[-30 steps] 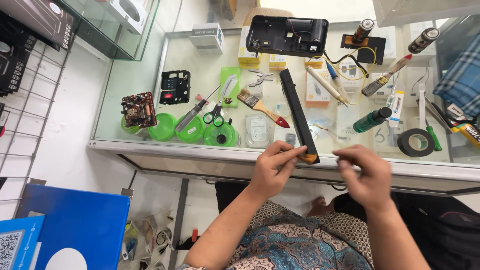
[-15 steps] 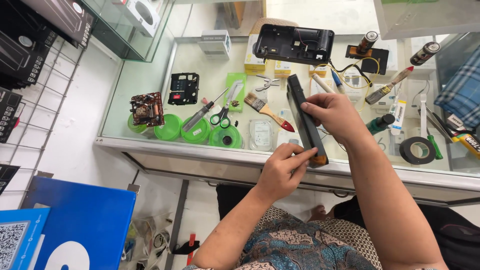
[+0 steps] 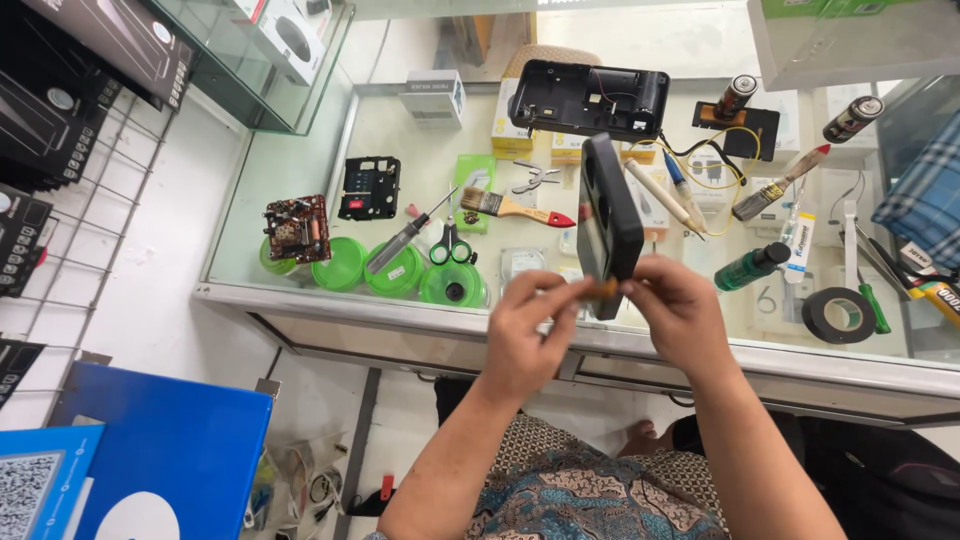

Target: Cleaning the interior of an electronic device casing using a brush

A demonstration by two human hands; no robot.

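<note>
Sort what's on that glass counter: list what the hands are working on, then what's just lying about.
In hand:
- long black plastic casing, held by right hand
- small orange-brown piece, pinched by left hand

Lying about:
- wooden-handled paintbrush
- green-handled scissors
- black tape roll
- green round lids

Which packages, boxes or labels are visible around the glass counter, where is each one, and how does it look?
Small white box: far side of the glass counter, left of the black casing; rectangular.
Yellow box: under the black casing; flat.
Blue box: on the floor, lower left; large, white mark.
Dark boxes: wire rack, upper left; black, glossy.
White tube: counter, right; slim, blue label.
</note>
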